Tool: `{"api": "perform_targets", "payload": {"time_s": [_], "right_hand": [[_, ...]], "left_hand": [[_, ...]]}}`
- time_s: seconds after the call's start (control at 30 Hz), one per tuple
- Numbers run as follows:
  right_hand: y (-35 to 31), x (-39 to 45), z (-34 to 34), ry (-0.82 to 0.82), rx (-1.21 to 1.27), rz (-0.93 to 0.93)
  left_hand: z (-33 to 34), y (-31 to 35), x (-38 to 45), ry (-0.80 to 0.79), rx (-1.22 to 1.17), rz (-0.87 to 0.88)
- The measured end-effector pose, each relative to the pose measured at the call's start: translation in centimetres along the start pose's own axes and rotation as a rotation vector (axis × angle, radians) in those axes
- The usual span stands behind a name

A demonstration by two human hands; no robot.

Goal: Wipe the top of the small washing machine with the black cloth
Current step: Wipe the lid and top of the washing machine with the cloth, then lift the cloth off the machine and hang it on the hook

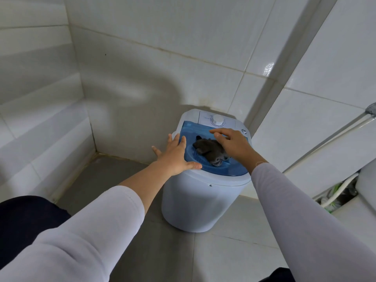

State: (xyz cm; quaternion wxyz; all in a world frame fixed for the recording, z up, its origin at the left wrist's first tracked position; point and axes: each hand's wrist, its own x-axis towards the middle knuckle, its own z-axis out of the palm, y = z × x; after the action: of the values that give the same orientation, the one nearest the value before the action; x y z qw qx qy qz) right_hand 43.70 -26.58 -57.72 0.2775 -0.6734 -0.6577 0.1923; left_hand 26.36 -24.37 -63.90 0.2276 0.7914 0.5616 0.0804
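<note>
A small white washing machine [195, 202] with a blue see-through lid [195, 129] and a white dial [218, 120] stands on the floor against the tiled wall. A crumpled black cloth [207, 148] lies on the lid. My right hand [234, 142] rests flat on the cloth's right part, fingers spread and pointing left over the lid. My left hand [176, 154] lies open on the lid's left rim, fingers spread, holding nothing.
Tiled walls meet in a corner behind and left of the machine. A shower hose and head [370, 110] run along the right wall. A white fixture [366, 184] with pipes below stands at the right. Grey floor tiles surround the machine.
</note>
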Motion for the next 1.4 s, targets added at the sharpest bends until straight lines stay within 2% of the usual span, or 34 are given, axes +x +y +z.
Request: {"api": "perform_targets", "payload": {"time_s": [0.13, 0.23, 0.37, 0.53, 0.8, 0.93, 1.1, 1.2, 1.4], "right_hand": [[1.4, 0.1, -1.5, 0.101, -0.089, 0.076], [2.8, -0.5, -2.3, 0.063, -0.128, 0.152], [4.3, -1.0, -2.6, 0.000, -0.028, 0.239], [4.6, -1.4, -2.3, -0.048, 0.073, 0.157], [3.3, -0.9, -3.9, 0.111, 0.202, 0.003], [2.3, -0.2, -4.9, 0.133, 0.192, -0.005], [0.3, 0.6, -5.3, 0.177, 0.201, -0.052], [-1.4, 1.2, -5.9, 0.239, 0.185, -0.078], [-5.3, 3.2, -6.6, 0.260, 0.155, -0.125]], "left_hand": [[0.1, 0.0, 0.3, 0.022, 0.005, 0.042], [0.2, 0.0, 0.6, 0.030, -0.018, 0.079], [-0.4, 0.7, 1.2, 0.085, -0.168, 0.100], [-1.6, 3.5, 2.5, 0.106, -0.162, 0.159], [-3.1, 7.7, 4.0, -0.043, -0.063, 0.264], [-4.1, 7.7, 4.5, 0.038, -0.183, 0.235], [-5.6, 7.9, 3.8, 0.102, -0.261, 0.324], [-7.4, 7.8, 3.7, 0.227, -0.294, 0.339], [-11.7, 6.3, 3.1, 0.424, -0.308, 0.328]]}}
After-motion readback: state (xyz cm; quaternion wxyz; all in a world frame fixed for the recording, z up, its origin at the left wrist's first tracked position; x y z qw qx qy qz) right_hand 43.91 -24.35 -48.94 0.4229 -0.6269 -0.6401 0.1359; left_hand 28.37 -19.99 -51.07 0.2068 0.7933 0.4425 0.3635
